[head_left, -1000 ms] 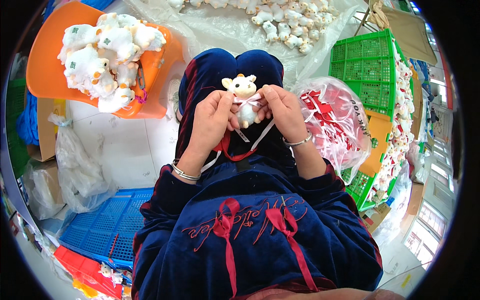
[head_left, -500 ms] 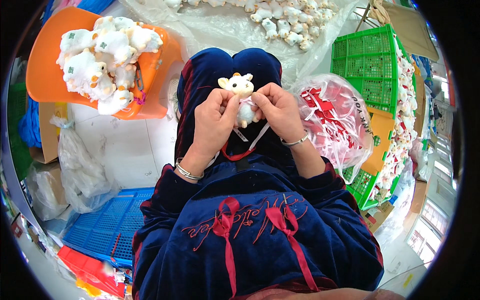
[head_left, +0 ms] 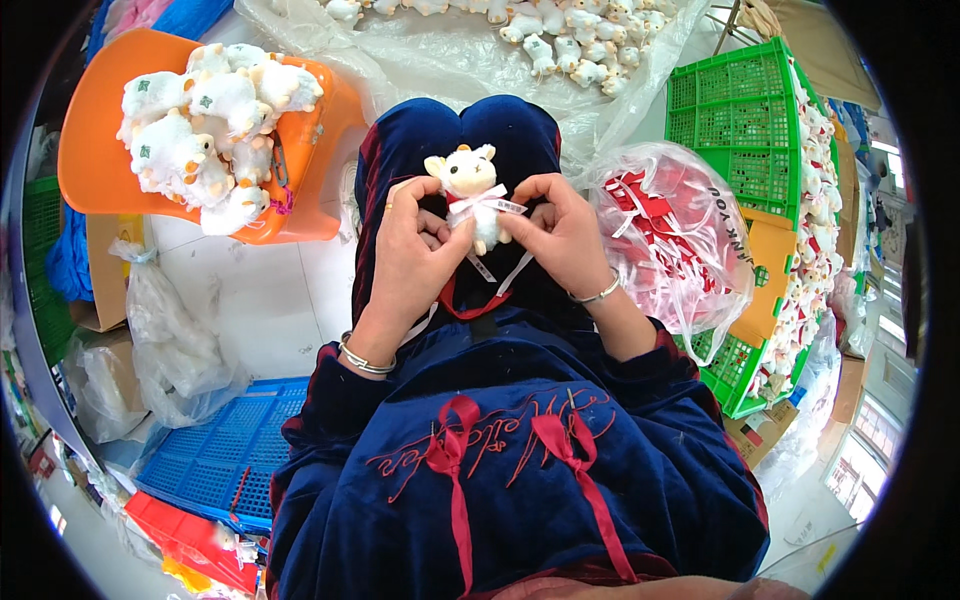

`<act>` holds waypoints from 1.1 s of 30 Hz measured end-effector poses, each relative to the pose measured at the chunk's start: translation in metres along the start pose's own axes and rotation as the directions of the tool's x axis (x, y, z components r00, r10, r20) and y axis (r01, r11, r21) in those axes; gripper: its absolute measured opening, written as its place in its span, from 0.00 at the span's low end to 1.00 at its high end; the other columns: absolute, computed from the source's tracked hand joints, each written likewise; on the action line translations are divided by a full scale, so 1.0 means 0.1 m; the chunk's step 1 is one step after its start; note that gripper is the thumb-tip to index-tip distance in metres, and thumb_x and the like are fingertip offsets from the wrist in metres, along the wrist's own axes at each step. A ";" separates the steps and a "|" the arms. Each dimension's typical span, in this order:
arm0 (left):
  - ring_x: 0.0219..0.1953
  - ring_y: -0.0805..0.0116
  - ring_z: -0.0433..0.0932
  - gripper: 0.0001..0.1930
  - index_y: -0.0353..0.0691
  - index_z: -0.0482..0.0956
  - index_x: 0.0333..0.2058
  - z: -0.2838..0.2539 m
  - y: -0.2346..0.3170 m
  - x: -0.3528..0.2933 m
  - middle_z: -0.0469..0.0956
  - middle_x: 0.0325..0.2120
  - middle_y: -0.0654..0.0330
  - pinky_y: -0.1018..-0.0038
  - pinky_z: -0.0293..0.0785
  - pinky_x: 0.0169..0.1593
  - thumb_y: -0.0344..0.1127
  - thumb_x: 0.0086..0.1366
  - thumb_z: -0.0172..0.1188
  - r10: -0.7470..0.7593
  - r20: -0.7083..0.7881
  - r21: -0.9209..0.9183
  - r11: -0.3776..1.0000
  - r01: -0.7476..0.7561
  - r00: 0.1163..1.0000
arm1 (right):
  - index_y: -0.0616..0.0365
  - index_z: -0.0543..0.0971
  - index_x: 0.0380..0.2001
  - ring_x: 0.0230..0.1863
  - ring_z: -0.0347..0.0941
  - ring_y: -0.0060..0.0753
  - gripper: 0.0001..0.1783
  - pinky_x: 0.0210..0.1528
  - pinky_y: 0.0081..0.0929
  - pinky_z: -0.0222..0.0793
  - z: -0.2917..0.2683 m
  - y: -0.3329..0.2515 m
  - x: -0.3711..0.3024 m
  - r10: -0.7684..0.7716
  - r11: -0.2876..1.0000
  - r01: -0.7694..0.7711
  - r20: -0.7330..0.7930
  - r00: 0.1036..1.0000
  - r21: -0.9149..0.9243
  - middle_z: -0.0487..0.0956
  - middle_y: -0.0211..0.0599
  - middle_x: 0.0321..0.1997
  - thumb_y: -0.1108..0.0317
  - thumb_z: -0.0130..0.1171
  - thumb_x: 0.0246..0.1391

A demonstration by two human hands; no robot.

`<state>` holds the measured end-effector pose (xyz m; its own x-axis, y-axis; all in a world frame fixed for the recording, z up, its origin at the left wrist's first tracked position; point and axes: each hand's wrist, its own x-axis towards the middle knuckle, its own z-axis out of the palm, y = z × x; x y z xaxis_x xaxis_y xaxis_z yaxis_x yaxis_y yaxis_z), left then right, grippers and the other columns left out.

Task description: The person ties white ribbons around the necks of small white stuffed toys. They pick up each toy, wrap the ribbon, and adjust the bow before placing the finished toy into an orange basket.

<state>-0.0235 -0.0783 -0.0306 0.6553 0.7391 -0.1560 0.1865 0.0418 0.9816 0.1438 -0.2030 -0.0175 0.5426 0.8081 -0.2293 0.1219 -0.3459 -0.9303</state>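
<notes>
A small white plush lamb (head_left: 470, 185) stands upright over my lap, which is clad in dark blue velvet. A white ribbon with red edging (head_left: 495, 208) is wrapped around its neck, and its loose ends hang down toward my lap. My left hand (head_left: 418, 255) pinches the ribbon at the lamb's left side. On the right side, my right hand (head_left: 562, 232) holds the ribbon and the toy's body. Both wrists wear a silver bangle.
An orange plastic stool (head_left: 100, 160) at upper left carries several white plush lambs. A clear bag of red and white ribbons (head_left: 672, 240) lies right of my lap, beside a green crate (head_left: 745, 110). More lambs lie on plastic sheeting (head_left: 480, 50) ahead. A blue crate (head_left: 215, 460) sits lower left.
The ribbon ends have been drawn tighter around the lamb's neck, and both hands have shifted slightly while working the ribbon. The lamb stays in place.
</notes>
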 end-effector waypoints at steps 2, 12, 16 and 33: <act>0.35 0.75 0.80 0.27 0.28 0.71 0.55 -0.01 0.04 -0.01 0.72 0.51 0.51 0.80 0.79 0.35 0.27 0.59 0.70 0.013 0.044 0.038 0.999 -0.014 0.999 | 0.63 0.76 0.50 0.24 0.71 0.12 0.25 0.27 0.16 0.69 0.01 -0.13 -0.05 -0.031 0.999 0.032 0.037 0.999 -0.038 0.80 0.32 0.42 0.68 0.75 0.51; 0.38 0.78 0.78 0.20 0.30 0.73 0.49 0.01 -0.11 -0.07 0.75 0.39 0.59 0.80 0.80 0.39 0.26 0.60 0.69 -0.011 0.068 -0.152 0.988 0.021 0.998 | 0.65 0.72 0.60 0.44 0.76 0.20 0.33 0.43 0.18 0.76 0.04 -0.03 0.05 -0.108 0.994 0.101 0.206 0.973 0.045 0.71 0.36 0.54 0.74 0.71 0.51; 0.41 0.77 0.78 0.15 0.30 0.73 0.47 0.06 -0.10 -0.07 0.76 0.36 0.62 0.80 0.80 0.43 0.24 0.65 0.65 0.002 0.036 -0.370 0.929 0.011 0.999 | 0.64 0.76 0.52 0.42 0.76 0.22 0.28 0.40 0.19 0.75 0.12 0.03 0.06 -0.159 0.976 0.139 0.114 0.981 0.168 0.72 0.36 0.50 0.69 0.75 0.48; 0.55 0.62 0.76 0.32 0.35 0.67 0.59 0.16 -0.01 -0.05 0.67 0.56 0.51 0.68 0.79 0.55 0.25 0.57 0.70 0.308 0.085 -0.158 0.943 -0.292 0.948 | 0.59 0.64 0.58 0.56 0.75 0.30 0.34 0.58 0.32 0.75 0.14 -0.26 -0.07 -0.135 0.899 0.132 -0.024 0.991 0.418 0.74 0.39 0.55 0.75 0.71 0.52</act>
<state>-0.0151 -0.0927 -0.0328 0.7406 0.6562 0.1446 -0.1313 -0.0697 0.9889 0.1255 -0.1928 0.0042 0.5407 0.8358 -0.0951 -0.1661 -0.0048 -0.9861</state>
